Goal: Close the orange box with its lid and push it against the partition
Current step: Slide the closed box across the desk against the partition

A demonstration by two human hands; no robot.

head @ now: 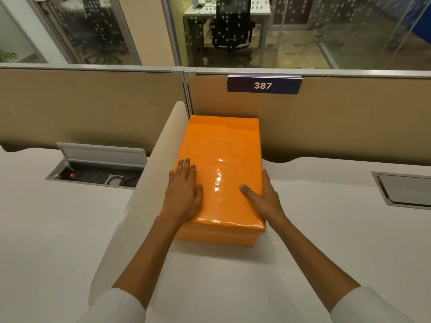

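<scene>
While your left hand lies flat on the orange box lid at 8 o'clock, fingers straight, right hand at 4 o'clock, thumb atop, fingers straight along its side.

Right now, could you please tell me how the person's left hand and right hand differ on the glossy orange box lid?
The left hand lies flat on top of the glossy orange lid, fingers straight; the right hand straddles the lid's right edge. All left fingers show; of the right, mainly the thumb lies on top. Both touch the lid's near half.
</scene>
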